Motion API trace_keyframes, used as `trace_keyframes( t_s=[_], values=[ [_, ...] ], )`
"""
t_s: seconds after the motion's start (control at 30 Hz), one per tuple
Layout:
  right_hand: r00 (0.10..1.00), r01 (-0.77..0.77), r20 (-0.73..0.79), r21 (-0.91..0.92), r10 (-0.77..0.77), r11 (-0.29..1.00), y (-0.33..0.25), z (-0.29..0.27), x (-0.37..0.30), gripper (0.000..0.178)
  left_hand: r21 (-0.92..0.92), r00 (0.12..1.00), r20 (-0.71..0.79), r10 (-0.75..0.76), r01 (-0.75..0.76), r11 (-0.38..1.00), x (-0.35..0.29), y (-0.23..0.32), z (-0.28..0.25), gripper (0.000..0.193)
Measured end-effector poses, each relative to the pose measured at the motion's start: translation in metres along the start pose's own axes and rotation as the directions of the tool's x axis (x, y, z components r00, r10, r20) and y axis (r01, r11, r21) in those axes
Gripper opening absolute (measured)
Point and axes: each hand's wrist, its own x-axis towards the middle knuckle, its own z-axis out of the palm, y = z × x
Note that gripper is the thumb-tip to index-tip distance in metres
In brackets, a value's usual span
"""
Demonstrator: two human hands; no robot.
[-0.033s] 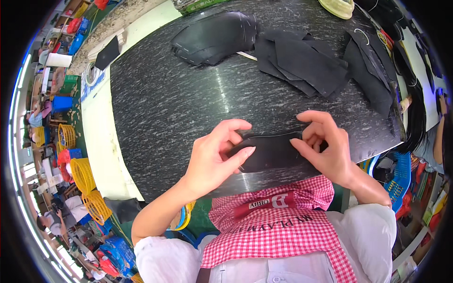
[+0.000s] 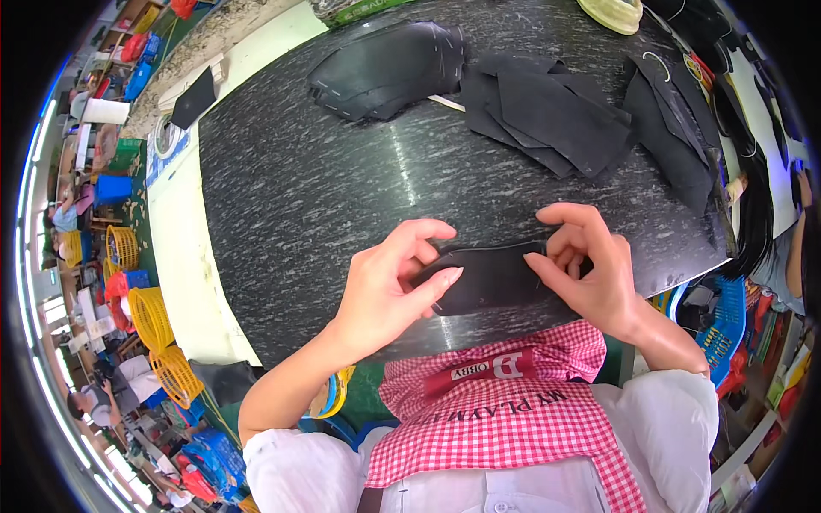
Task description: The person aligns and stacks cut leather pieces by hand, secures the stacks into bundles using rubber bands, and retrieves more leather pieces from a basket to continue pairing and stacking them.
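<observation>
Head view: found no clear change against the preceding picture, judged to mean a steady hold rather than a fresh step, over a glossy, pale-flecked dark tabletop (image 2: 282,197) bearing overlapping matt black flat-cut pieces (image 2: 564,124) and a domed, smoother black panel (image 2: 389,68) with pale edge marks. Noted the left hand (image 2: 380,282) gripping one end of a small black piece (image 2: 492,278), thumb across its face, and the right hand (image 2: 594,265) at the opposite end, thumb touching; could not tell the closure of its other fingers. Located that piece between both hands, above the tabletop's near side: roughly oblong, smooth, far edge gently curved.
</observation>
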Motion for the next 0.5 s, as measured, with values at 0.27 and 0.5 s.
trace_keyframes(
  t_s=[0.27, 0.5],
  values=[
    [0.997, 0.075, -0.004, 0.016, -0.075, 0.997, 0.006, -0.001, 0.003, 0.039, 0.182, 0.992, 0.044, 0.117, -0.124, 0.976, -0.001, -0.006, 0.001, 0.025],
    [0.934, 0.356, 0.072, -0.291, -0.350, 0.888, 0.006, -0.010, 0.013, 0.038, 0.389, 0.964, 0.037, 0.263, -0.256, 0.885, 0.000, -0.002, 0.001, 0.023]
  ],
)
